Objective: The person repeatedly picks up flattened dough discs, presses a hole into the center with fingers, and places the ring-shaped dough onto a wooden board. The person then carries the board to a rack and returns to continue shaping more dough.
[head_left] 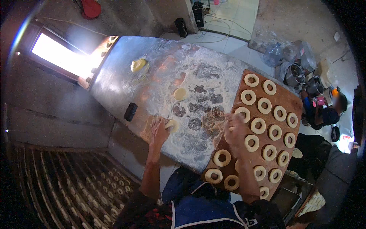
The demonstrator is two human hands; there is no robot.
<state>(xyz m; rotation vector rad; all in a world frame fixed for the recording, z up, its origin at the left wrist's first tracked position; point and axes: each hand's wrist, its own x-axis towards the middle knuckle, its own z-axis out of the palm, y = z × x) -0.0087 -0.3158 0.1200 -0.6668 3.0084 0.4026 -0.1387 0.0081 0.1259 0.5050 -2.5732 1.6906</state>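
Nearest you: your blue apron (202, 213) w/ white trim, at the table edge. Your L hand (158, 130) is on the floured metal table (118, 72), fingers at a pale dough piece (175, 126); contact looks likely, but can't tell if they pinch it or just press. Your R hand (235, 131) hangs over the L edge of the wooden board (286, 100), too blurred to tell if it's holding anything or how wide the grip is.

Handling: dough's prob. light, soft, easily stretched or dented; floured side shouldn't stick much. Best hold = flat fingers under the rim, or light pressure on both sides, no hard pinch. The dough rings (252, 126) on the board look just as soft, so lift evenly, w/o tugging one side.

A bit farther: a plain dough round (180, 94) in the flour, ahead & slightly R of your L hand; a black block-shaped item (130, 112) by the L table edge, type unclear. Then a yellow lump (138, 65), poss. dough or fat. Far R: a co-worker (329, 114) near metal pots (294, 74).

Hard to see: your R forearm covers some rings; L fingers hide part of the dough piece; window (57, 53) glare washes out the far-L corner.
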